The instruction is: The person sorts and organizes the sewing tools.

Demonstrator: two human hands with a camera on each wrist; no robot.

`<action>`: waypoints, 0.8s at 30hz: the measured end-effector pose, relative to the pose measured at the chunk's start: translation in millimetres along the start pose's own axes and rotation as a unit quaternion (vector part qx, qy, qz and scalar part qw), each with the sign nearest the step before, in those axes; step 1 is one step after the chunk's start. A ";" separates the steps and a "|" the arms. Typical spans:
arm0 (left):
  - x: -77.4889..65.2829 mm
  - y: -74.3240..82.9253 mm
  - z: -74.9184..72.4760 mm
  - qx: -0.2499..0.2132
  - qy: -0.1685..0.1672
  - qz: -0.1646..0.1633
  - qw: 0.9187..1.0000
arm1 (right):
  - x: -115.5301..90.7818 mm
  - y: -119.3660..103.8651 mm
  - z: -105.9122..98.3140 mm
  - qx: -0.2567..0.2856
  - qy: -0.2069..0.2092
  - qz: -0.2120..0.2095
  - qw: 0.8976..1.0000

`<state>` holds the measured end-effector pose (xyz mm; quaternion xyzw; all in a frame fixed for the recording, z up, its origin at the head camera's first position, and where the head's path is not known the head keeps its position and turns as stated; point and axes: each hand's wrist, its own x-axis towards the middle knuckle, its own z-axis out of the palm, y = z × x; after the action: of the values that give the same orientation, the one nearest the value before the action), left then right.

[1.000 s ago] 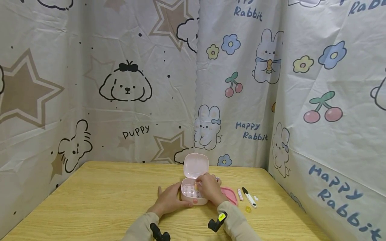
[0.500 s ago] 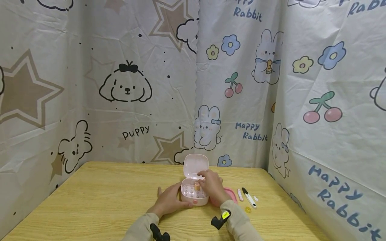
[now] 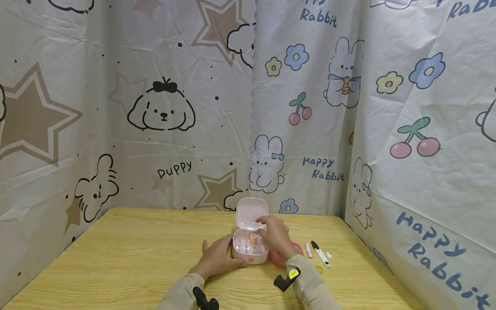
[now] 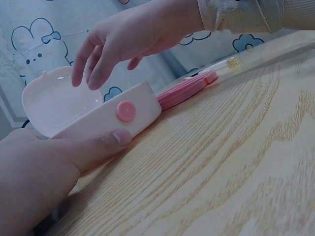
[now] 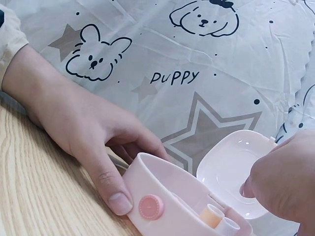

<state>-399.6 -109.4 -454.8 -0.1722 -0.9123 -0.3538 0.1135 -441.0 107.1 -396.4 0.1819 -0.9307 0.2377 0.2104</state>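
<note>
I see the left hand [image 3: 217,257] holding the left end of the pink box [image 3: 260,259] on the desk [image 3: 155,245], its thumb on the front. The right hand [image 3: 276,234] has loosely bent fingers, and I see nothing in them. It hangs over the box's right side. The 2 small tubes, 1 orange tube [image 3: 253,239] and 1 white tube [image 5: 228,226], stand inside, just below it, so it is nearer than the left. The box's long side runs left to right. The tubes' bottoms are hidden from me, and the right arm covers part of the pink tray [image 3: 276,259].
</note>
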 end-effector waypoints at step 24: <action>-1.6 0.9 -1.2 -0.011 0.001 0.002 1.000 | 2.8 16.5 -20.0 0.033 0.045 0.032 0.998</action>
<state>-397.7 -110.0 -453.9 -0.1746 -0.9079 -0.3640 0.1132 -444.4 130.4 -385.1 0.1480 -0.9173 0.2826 0.2384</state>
